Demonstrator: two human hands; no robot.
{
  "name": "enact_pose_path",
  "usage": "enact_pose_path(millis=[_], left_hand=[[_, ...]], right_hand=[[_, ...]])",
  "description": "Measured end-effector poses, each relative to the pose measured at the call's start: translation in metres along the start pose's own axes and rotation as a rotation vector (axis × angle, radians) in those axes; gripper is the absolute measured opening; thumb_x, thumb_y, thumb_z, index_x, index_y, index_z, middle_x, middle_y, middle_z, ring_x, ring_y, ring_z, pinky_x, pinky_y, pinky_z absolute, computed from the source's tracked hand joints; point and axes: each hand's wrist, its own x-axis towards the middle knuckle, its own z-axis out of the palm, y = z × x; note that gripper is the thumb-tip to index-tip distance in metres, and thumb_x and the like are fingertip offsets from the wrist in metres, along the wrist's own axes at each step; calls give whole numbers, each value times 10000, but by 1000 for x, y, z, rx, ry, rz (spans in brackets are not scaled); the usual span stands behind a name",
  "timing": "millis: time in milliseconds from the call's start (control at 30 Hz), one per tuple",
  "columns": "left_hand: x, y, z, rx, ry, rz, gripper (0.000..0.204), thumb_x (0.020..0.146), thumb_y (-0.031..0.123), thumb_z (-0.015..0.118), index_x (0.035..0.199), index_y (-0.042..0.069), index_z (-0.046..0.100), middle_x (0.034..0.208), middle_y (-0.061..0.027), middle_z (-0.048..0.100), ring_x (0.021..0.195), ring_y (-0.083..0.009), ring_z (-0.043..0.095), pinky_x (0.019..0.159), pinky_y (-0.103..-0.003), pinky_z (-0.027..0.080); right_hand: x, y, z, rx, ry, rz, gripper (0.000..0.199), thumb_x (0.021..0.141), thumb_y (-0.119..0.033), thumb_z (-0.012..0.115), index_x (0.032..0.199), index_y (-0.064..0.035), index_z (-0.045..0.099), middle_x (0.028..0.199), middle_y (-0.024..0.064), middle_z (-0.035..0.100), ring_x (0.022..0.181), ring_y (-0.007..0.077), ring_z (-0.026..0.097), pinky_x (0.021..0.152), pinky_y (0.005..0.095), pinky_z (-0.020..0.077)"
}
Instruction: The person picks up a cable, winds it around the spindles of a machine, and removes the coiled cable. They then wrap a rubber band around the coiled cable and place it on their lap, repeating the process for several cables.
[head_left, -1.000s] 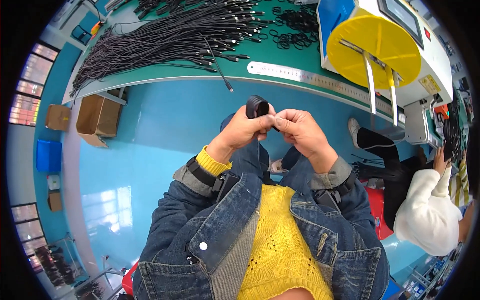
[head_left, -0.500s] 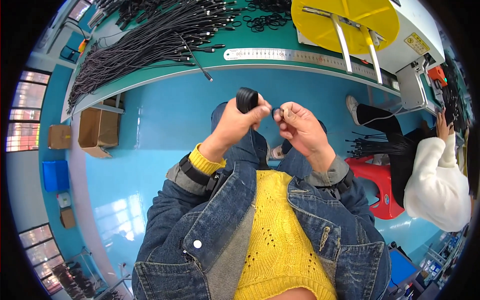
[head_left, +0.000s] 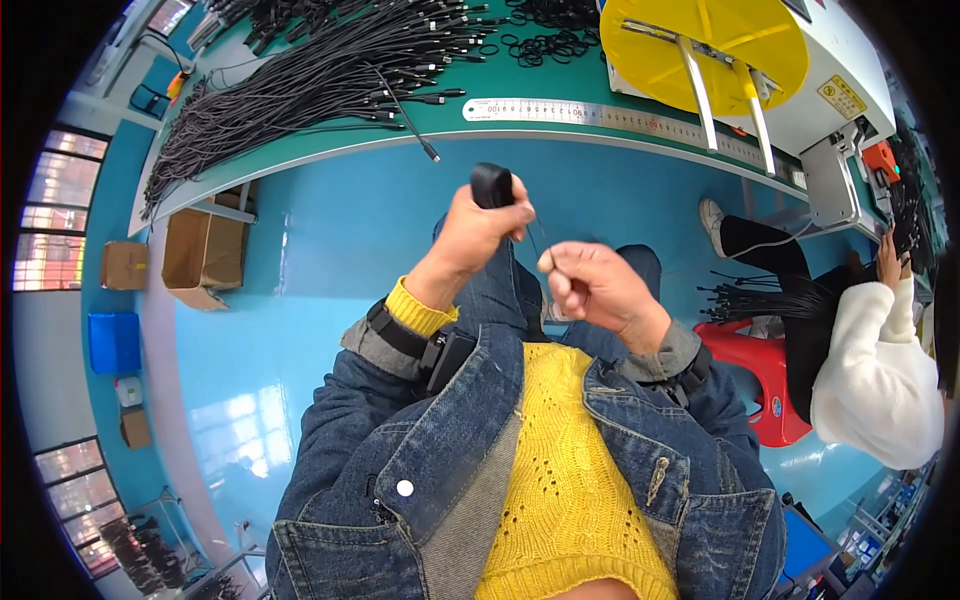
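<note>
A coiled black cable [head_left: 491, 186] sits in my left hand [head_left: 478, 228], whose fingers are wrapped round it. Thin dark strands [head_left: 539, 236] run from beside the coil to my right hand [head_left: 600, 282]. That hand is closed, with thumb and finger pinching the end of the strands; they look like a stretched black band, though blur hides the detail. Both hands are in front of my lap, short of the table's edge, the right one a little lower and nearer my body.
The green-topped table [head_left: 330, 149] carries a heap of black cables [head_left: 300, 85], black rings [head_left: 550, 46], a steel ruler [head_left: 590, 112] and a machine with a yellow disc [head_left: 700, 45]. A cardboard box [head_left: 205, 255] stands left. A co-worker in white [head_left: 875, 375] is at right, by a red stool [head_left: 765, 390].
My right hand has moved down, away from the coil, and thin strands now stretch between the hands. The small dark ring shape at its fingertips has drawn out. My left hand still grips the coil.
</note>
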Motion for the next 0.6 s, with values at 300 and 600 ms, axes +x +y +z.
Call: enact_pose_path(millis=[300,600], left_hand=[[-6,-5,14,616,-84,-64,163,712,85,681,796,29,553,667,2,539,605,-71,495,538,-222,406],[2,-1,27,834,-243,-182,284,650,84,686,887,-6,558,649,-1,522,622,-75,502,564,-249,430]], right_hand=[[3,-65,25,-1195,217,-165,343,723,-128,676,1008,-55,501,673,63,560,601,137,572,525,284,449],[24,-57,24,-1919,33,-279,515,586,-173,778,968,-43,459,811,83,546,790,216,560,665,340,448]])
